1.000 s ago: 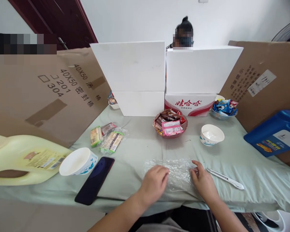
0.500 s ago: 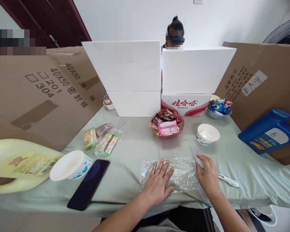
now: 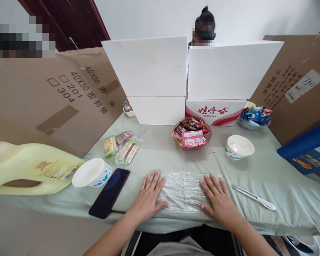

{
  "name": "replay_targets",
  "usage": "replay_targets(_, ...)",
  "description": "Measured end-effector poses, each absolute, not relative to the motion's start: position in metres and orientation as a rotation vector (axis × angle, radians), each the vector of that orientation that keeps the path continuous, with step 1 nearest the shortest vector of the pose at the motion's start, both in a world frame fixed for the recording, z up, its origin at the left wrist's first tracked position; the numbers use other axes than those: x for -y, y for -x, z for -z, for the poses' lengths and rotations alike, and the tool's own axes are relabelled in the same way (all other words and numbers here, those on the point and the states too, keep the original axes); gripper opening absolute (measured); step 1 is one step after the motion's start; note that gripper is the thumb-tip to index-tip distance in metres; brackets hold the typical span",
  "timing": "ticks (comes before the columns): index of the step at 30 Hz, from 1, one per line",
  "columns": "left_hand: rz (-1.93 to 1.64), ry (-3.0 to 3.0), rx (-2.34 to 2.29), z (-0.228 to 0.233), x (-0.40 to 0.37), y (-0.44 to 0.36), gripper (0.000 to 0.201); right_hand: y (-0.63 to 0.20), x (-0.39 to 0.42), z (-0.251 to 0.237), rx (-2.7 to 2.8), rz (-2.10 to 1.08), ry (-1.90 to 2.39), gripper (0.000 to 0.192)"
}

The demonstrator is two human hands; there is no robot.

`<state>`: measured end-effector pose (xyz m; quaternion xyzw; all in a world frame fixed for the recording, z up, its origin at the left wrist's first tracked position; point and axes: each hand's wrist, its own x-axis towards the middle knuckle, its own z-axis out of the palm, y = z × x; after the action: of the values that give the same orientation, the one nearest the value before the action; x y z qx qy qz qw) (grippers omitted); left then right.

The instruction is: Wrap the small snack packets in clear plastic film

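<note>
so the clear plastic sheet lies long axis left-right, well in front of the box printed "娃哈哈"; left hand and right hand rest flat, fingers spread, on its ends.

Both bare forearms reach in from the near edge, angling toward each other. The left hand lies palm down, fingers spread and pointing away, thumb out to the right. The right hand mirrors it, flat, fingers splayed, wrist straight.
</note>
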<state>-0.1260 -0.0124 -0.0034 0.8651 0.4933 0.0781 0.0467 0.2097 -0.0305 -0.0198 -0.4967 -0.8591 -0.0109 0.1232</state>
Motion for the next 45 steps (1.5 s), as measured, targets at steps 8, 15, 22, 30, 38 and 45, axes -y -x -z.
replay_targets(8, -0.39, -2.587, -0.974, -0.014, 0.037, 0.119, 0.041, -0.227, 0.061, 0.004, 2.67, -0.223, 1.21, 0.068)
replay_targets(15, -0.604, -2.41, -0.907, -0.02, 0.03, 0.116, 0.022, -0.26, 0.088, 0.003, 2.39, -0.343, 1.341, 0.019)
replay_targets(22, -0.635, -2.186, -1.293, -0.025, 0.004, 0.098, 0.024, -0.255, 0.062, -0.01, 1.951, -0.657, 1.531, 0.022)
replay_targets(30, -0.466, -2.292, -1.764, -0.002, -0.02, 0.079, 0.022, -0.23, 0.015, 0.012, 1.795, -0.441, 1.893, 0.028)
replay_targets(38, -0.467, -2.426, -2.106, -0.005, -0.021, 0.074, 0.02, -0.222, 0.019, 0.015, 2.004, 0.285, 1.831, 0.03)
replay_targets(45, -0.683, -2.678, -1.405, -0.012, 0.005, 0.039, 0.035, -0.184, 0.022, -0.001, 2.468, 0.21, 1.258, 0.05)
